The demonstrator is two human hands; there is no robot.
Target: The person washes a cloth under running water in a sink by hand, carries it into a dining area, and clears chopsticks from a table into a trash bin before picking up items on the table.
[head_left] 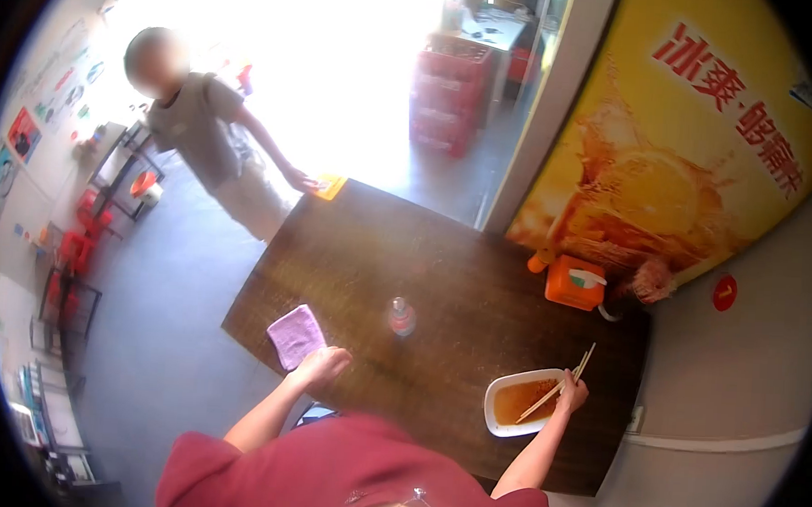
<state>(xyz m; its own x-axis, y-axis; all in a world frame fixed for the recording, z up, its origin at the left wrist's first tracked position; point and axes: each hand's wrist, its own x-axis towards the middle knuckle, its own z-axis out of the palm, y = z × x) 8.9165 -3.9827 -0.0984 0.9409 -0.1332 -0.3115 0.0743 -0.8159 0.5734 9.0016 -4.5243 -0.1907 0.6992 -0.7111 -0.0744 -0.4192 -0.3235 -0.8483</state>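
Observation:
On the right of the dark wooden table (379, 243), my right hand (575, 394) closes around a pair of chopsticks (588, 357) at the right rim of a white rectangular dish (492, 407). The chopsticks lie slantwise across the dish, which holds reddish-brown broth (516, 402). Curled fingers make up my left hand (325, 367), beside the lower right corner of a folded purple cloth (296, 336) at the table's left edge. Whether those fingers grip anything is hidden. A small clear bottle (402, 318) with pinkish contents stands mid-table.
Across the table's far corner a person (202, 123) rests a hand on a yellow item (330, 187). An orange tissue box (574, 283) and a pinkish flower bunch (654, 281) stand by the right wall. Red crates (448, 95) are stacked near the doorway; red stools (78, 245) stand left.

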